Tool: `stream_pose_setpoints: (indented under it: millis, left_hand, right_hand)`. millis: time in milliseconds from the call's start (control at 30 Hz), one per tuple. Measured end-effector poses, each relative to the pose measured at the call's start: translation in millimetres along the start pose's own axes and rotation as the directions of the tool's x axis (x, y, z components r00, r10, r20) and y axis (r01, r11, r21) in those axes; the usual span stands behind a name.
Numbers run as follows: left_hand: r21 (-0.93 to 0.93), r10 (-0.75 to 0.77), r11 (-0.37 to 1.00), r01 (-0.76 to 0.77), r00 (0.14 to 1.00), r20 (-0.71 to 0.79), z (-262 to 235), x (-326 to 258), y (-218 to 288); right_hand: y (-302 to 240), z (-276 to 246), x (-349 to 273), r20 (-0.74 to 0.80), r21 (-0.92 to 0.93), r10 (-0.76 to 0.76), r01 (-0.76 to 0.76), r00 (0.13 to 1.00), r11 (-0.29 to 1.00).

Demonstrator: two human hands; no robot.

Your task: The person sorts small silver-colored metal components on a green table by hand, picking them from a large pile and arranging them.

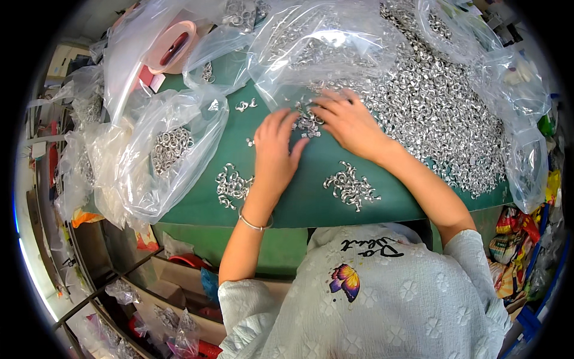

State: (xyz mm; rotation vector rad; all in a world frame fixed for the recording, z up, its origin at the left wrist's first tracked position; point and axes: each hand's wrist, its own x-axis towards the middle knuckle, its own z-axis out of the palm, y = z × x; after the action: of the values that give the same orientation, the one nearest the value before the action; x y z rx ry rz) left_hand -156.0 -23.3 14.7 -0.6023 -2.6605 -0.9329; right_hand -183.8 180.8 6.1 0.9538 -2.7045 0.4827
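Observation:
Small curved silver metal pieces [308, 122] lie in a little cluster between my two hands on the green tabletop [299, 191]. My left hand [276, 142] is on the cluster's left side, thumb apart from the fingers, with nothing visible held. From the right, my right hand [350, 124] reaches over with its fingers stretched out and apart at the cluster's edge. Closer to me are two separate small piles of the same kind of pieces, a left pile [231, 186] beside my left forearm and a right pile [350, 186] below my right hand.
A large heap of silver pieces [442, 119] covers the table's right side. Clear plastic bags lie around: a left bag [203, 140] holding metal rings [171, 149], and a far bag [281, 45]. A pink tub [190, 37] stands far left. Shelving [173, 287] sits below left.

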Motion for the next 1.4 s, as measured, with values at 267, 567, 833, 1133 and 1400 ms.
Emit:
stream_pose_setpoints:
  millis: [267,567,833,1133,1400]
  left_hand:
    - [0.082,-0.02,0.996,0.02,1.0,0.004,6.8,-5.4,-3.1]
    - [0.042,0.001,0.999,-0.003,0.999,0.052,4.4,-5.4,1.5]
    - [0.315,0.001,0.948,-0.045,0.99,0.14,4.2,-19.2,-2.9]
    - [0.183,-0.049,0.981,0.06,0.997,-0.065,26.3,16.5,4.3]
    - [0.053,-0.03,0.998,0.033,0.998,-0.054,24.9,17.9,7.0]
  right_hand:
    - [-11.1,-5.8,-1.5,0.106,0.139,-0.023,0.008,0.994,0.99]
    - [6.7,-39.1,-39.0,0.228,0.122,-0.017,-0.011,0.974,0.993]
    - [11.6,-37.0,-46.3,-0.011,0.099,0.09,-0.089,0.996,0.991]
    - [4.3,-4.0,13.4,-0.061,-0.021,0.139,-0.141,0.988,0.99]
    - [12.5,-14.2,-3.6,-0.114,0.193,0.143,-0.119,0.983,0.974]
